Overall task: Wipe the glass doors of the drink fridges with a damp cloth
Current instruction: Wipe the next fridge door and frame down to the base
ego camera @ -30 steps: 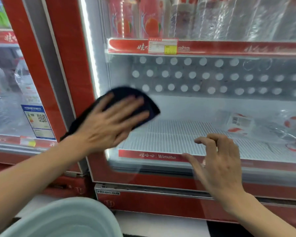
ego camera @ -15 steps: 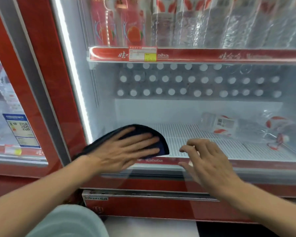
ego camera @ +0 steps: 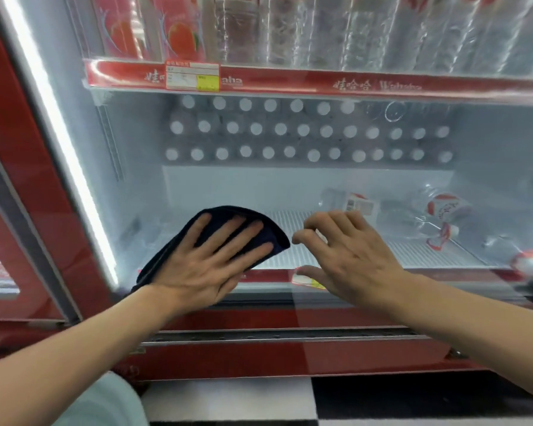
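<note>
— Lower now than a second ago: the left hand (ego camera: 206,265) and the cloth (ego camera: 228,238) are sitting near the bottom of the glass door (ego camera: 382,186), where before they were up by the lit strip at mid-height. How is the hand gripping?

— It is not gripping so much as pressing. The palm is lying flat, fingers (ego camera: 246,229) spread wide, pinning the dark cloth against the glass. The cloth is showing above and to the left of the hand, and its lower end is trailing down toward the wrist.

— And the right hand (ego camera: 354,256)?

— It is holding nothing. Its fingers are curling loosely, thumb stretched out to the left, just beside the cloth's right edge. I cannot tell whether the fingertips are touching the glass.

— What is lying behind the glass there?

— A white wire shelf (ego camera: 413,253), with two plastic bottles (ego camera: 440,216) lying on their sides to the right. Further back, rows of white caps (ego camera: 302,130) are showing under a red shelf strip (ego camera: 320,83) with a price tag (ego camera: 193,75).

— And around the door?

— A bright light strip (ego camera: 56,124) is running down its left side next to the red frame (ego camera: 22,142). Below, a pale basin (ego camera: 105,404) is sitting on the checkered floor (ego camera: 351,401) at the lower left.
</note>
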Available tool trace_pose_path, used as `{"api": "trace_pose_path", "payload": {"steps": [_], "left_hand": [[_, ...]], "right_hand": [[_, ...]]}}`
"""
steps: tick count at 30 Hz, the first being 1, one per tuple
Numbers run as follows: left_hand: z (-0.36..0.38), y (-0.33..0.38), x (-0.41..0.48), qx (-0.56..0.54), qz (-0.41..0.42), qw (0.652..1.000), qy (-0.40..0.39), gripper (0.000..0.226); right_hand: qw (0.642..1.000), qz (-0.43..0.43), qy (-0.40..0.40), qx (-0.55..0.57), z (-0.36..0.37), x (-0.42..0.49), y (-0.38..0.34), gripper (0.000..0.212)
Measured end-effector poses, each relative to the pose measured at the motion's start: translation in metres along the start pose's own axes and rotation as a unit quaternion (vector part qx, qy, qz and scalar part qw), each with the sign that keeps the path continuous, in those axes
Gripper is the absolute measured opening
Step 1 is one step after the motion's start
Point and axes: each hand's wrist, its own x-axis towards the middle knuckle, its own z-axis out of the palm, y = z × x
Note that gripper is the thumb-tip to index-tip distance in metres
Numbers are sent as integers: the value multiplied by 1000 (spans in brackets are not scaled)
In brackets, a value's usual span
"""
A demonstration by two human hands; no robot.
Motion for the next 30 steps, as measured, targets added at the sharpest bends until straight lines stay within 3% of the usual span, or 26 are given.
{"api": "trace_pose_path", "payload": {"steps": [3, 7, 10, 12, 15, 18, 25, 30], "left_hand": [[-12, -39, 20, -13, 34, 999, 13, 62], [-36, -68, 76, -26, -169, 982, 81, 60], [-30, -35, 83, -30, -244, 966, 86, 61], [-13, 9, 62, -29, -184, 981, 52, 66], [7, 51, 29, -5, 22, 1000, 1, 73], [3, 32, 35, -17, 77, 997, -9, 70], [-28, -3, 120, -27, -104, 992, 68, 61], [-19, 21, 113, -16, -138, 988, 63, 64]], "right_hand": [[1000, -4, 8, 12, -7, -4, 9, 62], [999, 25, 23, 8, -8, -13, 26, 62], [999, 40, 23, 6, -4, -16, 25, 62], [999, 49, 18, 12, -5, -14, 23, 59], [998, 31, 25, 44, -11, -12, 28, 45], [998, 7, 20, 65, -22, -26, 50, 43], [997, 54, 43, 25, -17, -56, 79, 50], [996, 67, 41, 37, -15, -55, 76, 50]]}}
